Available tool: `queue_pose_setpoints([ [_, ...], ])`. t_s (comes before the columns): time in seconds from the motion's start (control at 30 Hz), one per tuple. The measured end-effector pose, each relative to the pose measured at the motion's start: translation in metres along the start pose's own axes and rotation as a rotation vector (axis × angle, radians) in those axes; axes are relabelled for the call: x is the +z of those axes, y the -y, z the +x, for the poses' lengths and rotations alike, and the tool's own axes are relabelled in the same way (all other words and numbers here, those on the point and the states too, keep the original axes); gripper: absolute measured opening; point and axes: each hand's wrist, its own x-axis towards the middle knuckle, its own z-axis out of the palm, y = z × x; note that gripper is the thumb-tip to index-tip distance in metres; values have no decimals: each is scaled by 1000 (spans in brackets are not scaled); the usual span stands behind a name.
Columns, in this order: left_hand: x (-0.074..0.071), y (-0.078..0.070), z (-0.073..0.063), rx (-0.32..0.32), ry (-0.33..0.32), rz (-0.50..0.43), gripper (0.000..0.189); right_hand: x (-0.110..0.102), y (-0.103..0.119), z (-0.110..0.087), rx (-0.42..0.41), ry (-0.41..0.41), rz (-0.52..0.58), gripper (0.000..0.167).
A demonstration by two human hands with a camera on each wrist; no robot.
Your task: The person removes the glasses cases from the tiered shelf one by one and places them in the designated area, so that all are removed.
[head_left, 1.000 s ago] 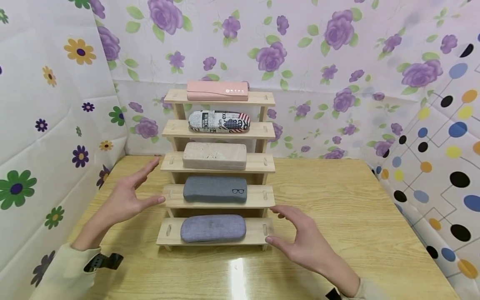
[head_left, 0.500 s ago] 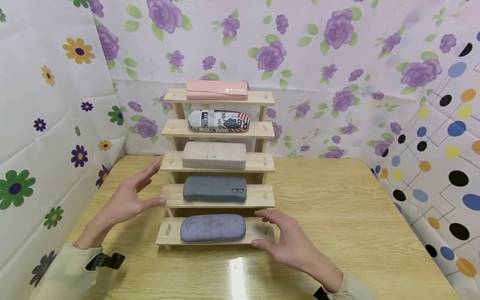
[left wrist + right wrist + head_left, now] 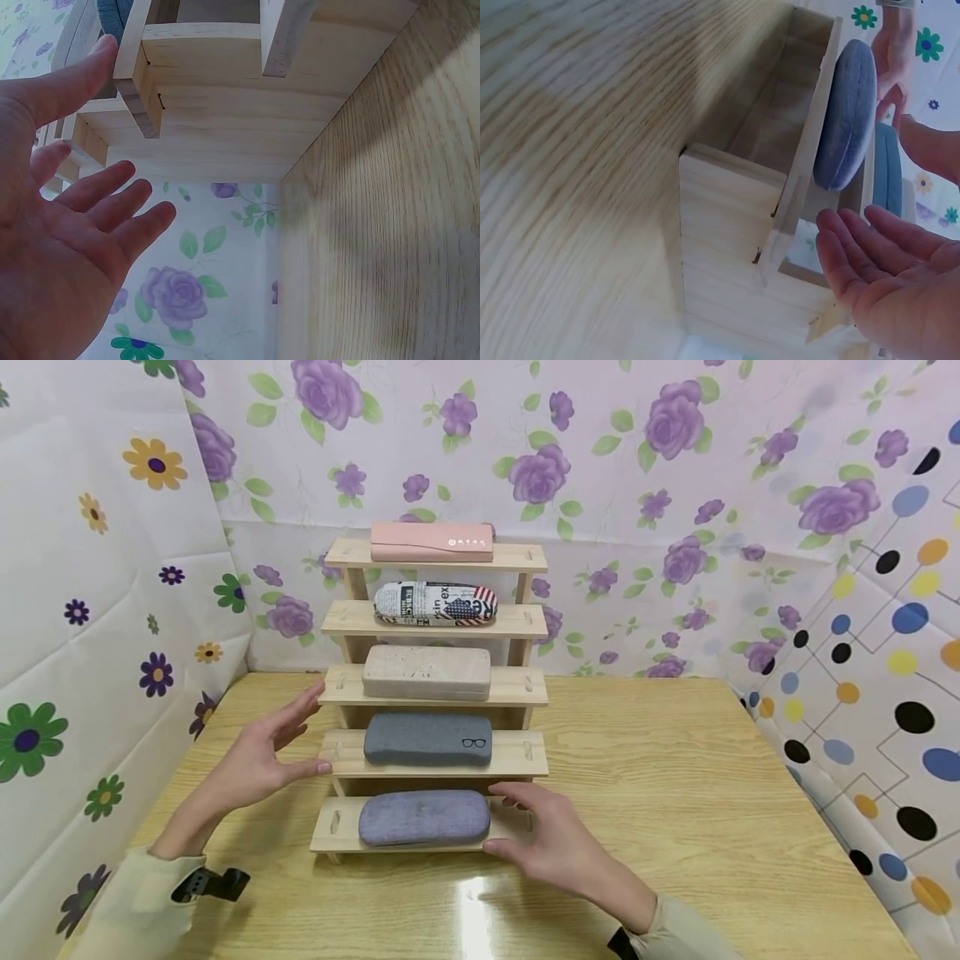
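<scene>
A tiered wooden rack (image 3: 517,690) holds one glasses case on each shelf. On the lowest shelf lies a purplish-blue fabric glasses case (image 3: 424,817). My right hand (image 3: 551,839) is at its right end, thumb and fingers spread apart. In the right wrist view a small gap shows between those fingertips and the case (image 3: 846,112). Beside the rack's left side is my left hand (image 3: 258,762), holding nothing. Its thumb tip is right at the left end of the second-lowest shelf, where a grey-blue case (image 3: 427,739) with a glasses drawing lies.
Higher up sit a beige case (image 3: 426,673), a newspaper-print case (image 3: 435,604) and a pink case (image 3: 431,542) on top. The rack stands on a wood-grain table (image 3: 645,760). Patterned cloths surround it on the left, back and right.
My right hand has moved left from the rack's right edge to the end of the purplish-blue glasses case. The left hand has barely moved, and the cases stay in place.
</scene>
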Motion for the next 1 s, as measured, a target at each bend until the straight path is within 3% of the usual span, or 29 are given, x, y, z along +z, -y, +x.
queue_pose_setpoints([
  [0.23,0,2,-1,-2,5,-9,107,10,0,7,2,24,-6,67],
  [0.53,-3,9,-3,-2,62,-106,106,17,0,15,23,50,-48,68],
  [1.0,-4,14,-5,9,92,-193,106,19,-1,17,36,49,-39,64],
])
